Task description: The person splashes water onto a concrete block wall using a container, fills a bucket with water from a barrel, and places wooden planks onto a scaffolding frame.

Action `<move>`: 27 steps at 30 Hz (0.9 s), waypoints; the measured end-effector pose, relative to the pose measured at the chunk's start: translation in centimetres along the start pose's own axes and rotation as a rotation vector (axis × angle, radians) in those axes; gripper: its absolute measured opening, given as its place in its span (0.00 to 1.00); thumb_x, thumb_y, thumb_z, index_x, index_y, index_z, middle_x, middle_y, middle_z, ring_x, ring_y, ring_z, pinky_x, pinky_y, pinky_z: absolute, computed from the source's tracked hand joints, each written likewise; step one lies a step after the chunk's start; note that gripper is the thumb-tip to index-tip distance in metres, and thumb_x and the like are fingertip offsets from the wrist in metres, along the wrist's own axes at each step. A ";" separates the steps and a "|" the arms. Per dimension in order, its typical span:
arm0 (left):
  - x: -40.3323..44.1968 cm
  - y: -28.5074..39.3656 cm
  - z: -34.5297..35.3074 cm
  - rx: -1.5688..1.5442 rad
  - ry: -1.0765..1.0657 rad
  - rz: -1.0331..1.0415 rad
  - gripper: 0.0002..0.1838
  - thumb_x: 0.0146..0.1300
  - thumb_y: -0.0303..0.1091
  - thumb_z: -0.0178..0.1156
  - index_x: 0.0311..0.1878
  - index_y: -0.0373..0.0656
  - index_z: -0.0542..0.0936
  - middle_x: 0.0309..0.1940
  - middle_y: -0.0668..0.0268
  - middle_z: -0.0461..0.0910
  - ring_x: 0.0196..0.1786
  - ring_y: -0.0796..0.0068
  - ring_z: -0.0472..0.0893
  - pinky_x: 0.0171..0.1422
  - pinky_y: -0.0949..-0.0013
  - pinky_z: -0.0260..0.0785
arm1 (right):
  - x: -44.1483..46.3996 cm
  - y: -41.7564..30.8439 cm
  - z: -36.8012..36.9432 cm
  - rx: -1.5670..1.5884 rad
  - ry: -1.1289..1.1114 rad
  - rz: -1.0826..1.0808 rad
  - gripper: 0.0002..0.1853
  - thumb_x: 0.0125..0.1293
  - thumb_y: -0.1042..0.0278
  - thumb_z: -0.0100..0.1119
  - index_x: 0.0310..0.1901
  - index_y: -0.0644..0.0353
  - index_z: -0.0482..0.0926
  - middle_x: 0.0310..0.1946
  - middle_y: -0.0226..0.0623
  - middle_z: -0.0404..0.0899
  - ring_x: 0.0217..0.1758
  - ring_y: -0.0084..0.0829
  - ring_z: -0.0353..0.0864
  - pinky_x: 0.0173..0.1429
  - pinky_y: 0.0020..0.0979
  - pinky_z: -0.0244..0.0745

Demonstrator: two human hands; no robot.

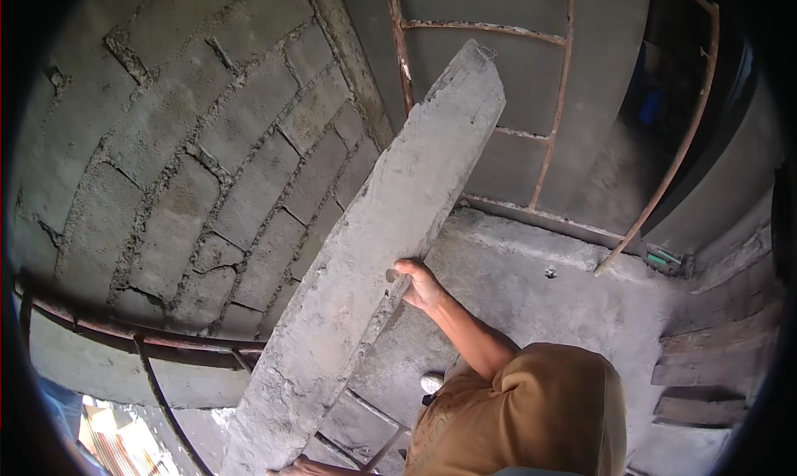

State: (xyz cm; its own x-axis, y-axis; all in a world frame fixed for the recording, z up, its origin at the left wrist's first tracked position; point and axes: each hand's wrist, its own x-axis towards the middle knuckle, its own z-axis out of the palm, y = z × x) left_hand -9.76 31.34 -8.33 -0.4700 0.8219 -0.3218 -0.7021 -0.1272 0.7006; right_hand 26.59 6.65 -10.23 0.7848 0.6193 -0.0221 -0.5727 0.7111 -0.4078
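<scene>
A long, rough grey slab [365,235], coated like cement, runs slantwise from the bottom left to the upper middle. My right hand [421,283] grips its right edge about midway, with the thumb side on the near face and the other fingers partly hidden. Near the bottom frame edge, my left hand [290,468] is at the slab's lower right edge, partly cut off, its fingers closed against it. A thin wire [486,53] sticks out at the slab's upper tip.
A block wall [191,185] rises on the left. Rusty metal bars [554,127] stand behind the slab, and a curved rail [199,343] crosses at lower left. Rough concrete floor [573,310] lies to the right, near stacked boards [714,351]. A brown-clothed shoulder [556,401] fills the lower right.
</scene>
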 end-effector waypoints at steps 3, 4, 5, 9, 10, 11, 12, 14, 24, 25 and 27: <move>-0.5 -0.7 0.3 0.015 0.026 0.030 0.36 0.60 0.54 0.54 0.65 0.39 0.68 0.66 0.51 0.67 0.66 0.45 0.66 0.69 0.45 0.59 | 1.8 -0.4 -1.7 0.025 0.048 0.004 0.21 0.54 0.65 0.64 0.50 0.60 0.76 0.44 0.34 0.80 0.47 0.31 0.80 0.52 0.37 0.77; -0.7 -1.0 0.4 0.028 0.039 0.041 0.36 0.60 0.54 0.54 0.65 0.39 0.68 0.66 0.51 0.67 0.66 0.45 0.66 0.69 0.45 0.59 | 2.2 -0.8 -1.7 0.012 0.087 -0.003 0.23 0.53 0.65 0.64 0.52 0.59 0.75 0.45 0.35 0.79 0.48 0.32 0.79 0.53 0.39 0.77; -1.1 -1.3 0.3 0.034 0.056 0.041 0.36 0.60 0.54 0.54 0.65 0.39 0.68 0.66 0.51 0.67 0.66 0.45 0.66 0.69 0.45 0.59 | 2.9 -1.2 -2.5 0.013 0.099 0.016 0.23 0.53 0.65 0.64 0.52 0.59 0.75 0.45 0.35 0.79 0.48 0.32 0.79 0.53 0.39 0.77; -4.5 -3.2 1.7 0.072 0.127 0.084 0.35 0.60 0.53 0.54 0.65 0.39 0.68 0.65 0.51 0.67 0.66 0.45 0.67 0.69 0.45 0.59 | 6.1 -3.9 -5.9 0.017 0.141 0.035 0.25 0.52 0.65 0.66 0.53 0.58 0.74 0.44 0.34 0.79 0.47 0.31 0.79 0.53 0.41 0.76; -5.7 -3.8 2.3 0.087 0.150 0.095 0.35 0.60 0.53 0.54 0.65 0.39 0.68 0.65 0.51 0.67 0.66 0.45 0.67 0.69 0.45 0.59 | 6.9 -4.6 -6.9 0.018 0.162 0.060 0.24 0.52 0.65 0.65 0.52 0.58 0.74 0.43 0.33 0.79 0.46 0.31 0.79 0.53 0.40 0.76; -6.6 -4.4 2.8 0.103 0.166 0.098 0.35 0.59 0.53 0.55 0.65 0.39 0.68 0.65 0.51 0.67 0.66 0.45 0.67 0.69 0.45 0.59 | 7.4 -4.9 -8.0 0.017 0.195 0.085 0.22 0.52 0.65 0.65 0.51 0.57 0.75 0.43 0.32 0.79 0.46 0.31 0.79 0.53 0.40 0.76; -5.2 -5.0 1.3 0.121 0.173 0.109 0.35 0.59 0.53 0.55 0.65 0.39 0.68 0.65 0.51 0.67 0.66 0.45 0.67 0.69 0.45 0.59 | 7.7 -5.4 -9.6 0.022 0.212 0.098 0.22 0.52 0.65 0.65 0.51 0.57 0.75 0.43 0.32 0.79 0.46 0.31 0.79 0.53 0.40 0.76; -0.6 -6.1 -3.1 0.099 -0.084 0.081 0.33 0.57 0.51 0.57 0.62 0.40 0.72 0.63 0.51 0.70 0.64 0.46 0.69 0.68 0.46 0.61 | 8.8 -6.3 -12.1 0.024 0.191 0.112 0.11 0.54 0.67 0.61 0.40 0.55 0.77 0.41 0.34 0.78 0.48 0.32 0.78 0.55 0.46 0.76; -4.7 -7.0 -6.7 0.220 0.068 0.113 0.33 0.57 0.52 0.57 0.62 0.40 0.72 0.63 0.51 0.71 0.64 0.46 0.70 0.67 0.46 0.62 | 9.9 -6.2 -17.7 0.101 0.184 0.244 0.08 0.56 0.66 0.62 0.39 0.52 0.78 0.36 0.29 0.80 0.42 0.30 0.81 0.50 0.41 0.78; -4.4 -7.3 -6.9 0.232 0.055 0.086 0.33 0.57 0.52 0.57 0.62 0.40 0.72 0.63 0.51 0.71 0.64 0.46 0.70 0.67 0.47 0.63 | 9.3 -6.1 -18.4 0.111 0.157 0.238 0.13 0.55 0.65 0.63 0.43 0.54 0.78 0.39 0.30 0.81 0.45 0.31 0.81 0.52 0.41 0.78; -4.1 -7.4 -8.4 0.205 0.019 -0.186 0.37 0.55 0.55 0.54 0.64 0.39 0.70 0.64 0.51 0.70 0.64 0.46 0.70 0.65 0.42 0.64 | 8.6 -5.9 -21.0 0.089 0.162 0.289 0.12 0.54 0.65 0.64 0.41 0.52 0.78 0.39 0.28 0.81 0.46 0.31 0.80 0.52 0.43 0.75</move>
State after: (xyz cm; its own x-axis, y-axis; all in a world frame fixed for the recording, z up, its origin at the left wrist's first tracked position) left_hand -7.14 24.26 -17.49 -0.3545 0.8099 -0.4674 -0.6553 0.1414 0.7420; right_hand 41.68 0.78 -27.15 0.6105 0.7437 -0.2725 -0.7896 0.5448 -0.2823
